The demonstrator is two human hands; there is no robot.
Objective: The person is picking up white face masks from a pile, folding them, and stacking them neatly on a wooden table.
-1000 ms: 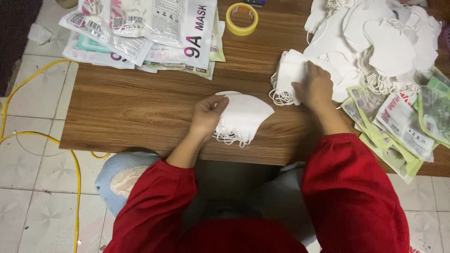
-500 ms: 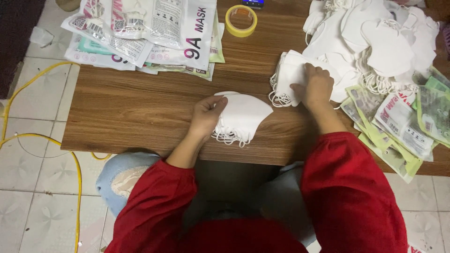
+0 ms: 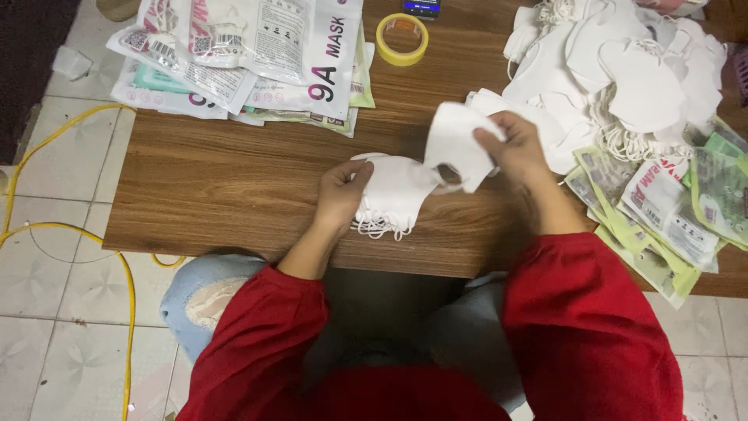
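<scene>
Two hands: both on white masks, frame centre.
Left hand (image 3: 340, 192): resting on small mask stack (image 3: 393, 195) on wooden table (image 3: 202, 187).
Right hand (image 3: 516, 148): pinching single mask (image 3: 458, 144), lifted just above stack.

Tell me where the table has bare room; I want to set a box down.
Bare wood lies left of the mask stack, below the packets, out to the table edge. A smaller patch sits by the tape roll. The right side is crowded with the mask heap and green packets.

Home packing spot (tiled floor (image 3: 70, 164))
</scene>
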